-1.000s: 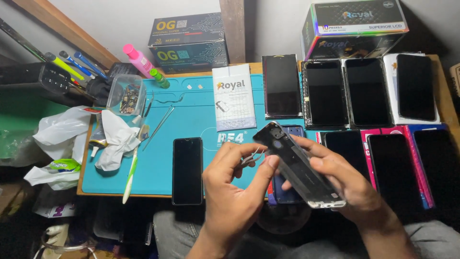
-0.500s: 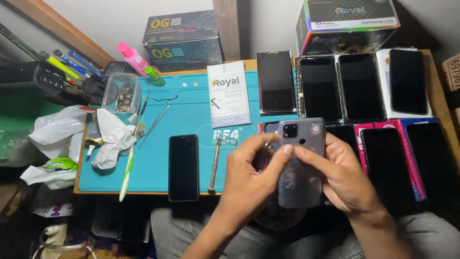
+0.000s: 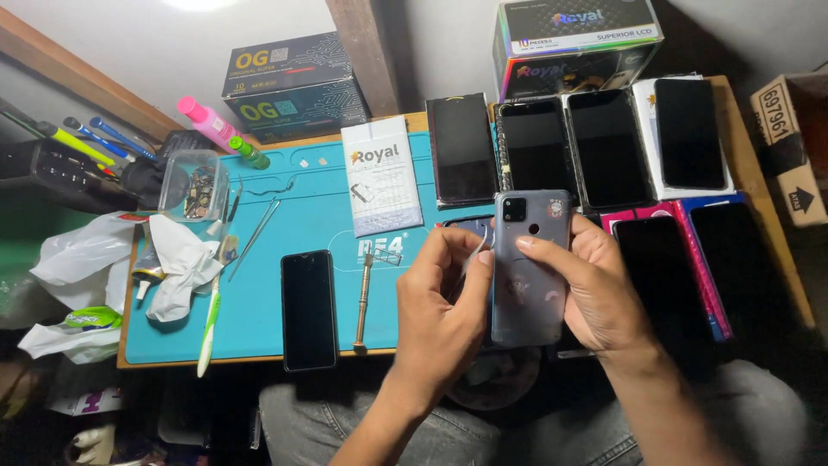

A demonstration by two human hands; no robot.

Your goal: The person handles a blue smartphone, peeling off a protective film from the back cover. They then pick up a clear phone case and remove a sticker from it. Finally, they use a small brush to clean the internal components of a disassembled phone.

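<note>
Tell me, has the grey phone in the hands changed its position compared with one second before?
Yes. The grey phone lay tilted with its back facing down toward the blue mat; now both hands hold it upright, back toward the camera.

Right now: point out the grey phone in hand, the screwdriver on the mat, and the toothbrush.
grey phone (image 3: 528, 298), head view, lower back panel.
screwdriver (image 3: 363, 298), head view, mid shaft.
toothbrush (image 3: 208, 330), head view, green-white handle.
</note>
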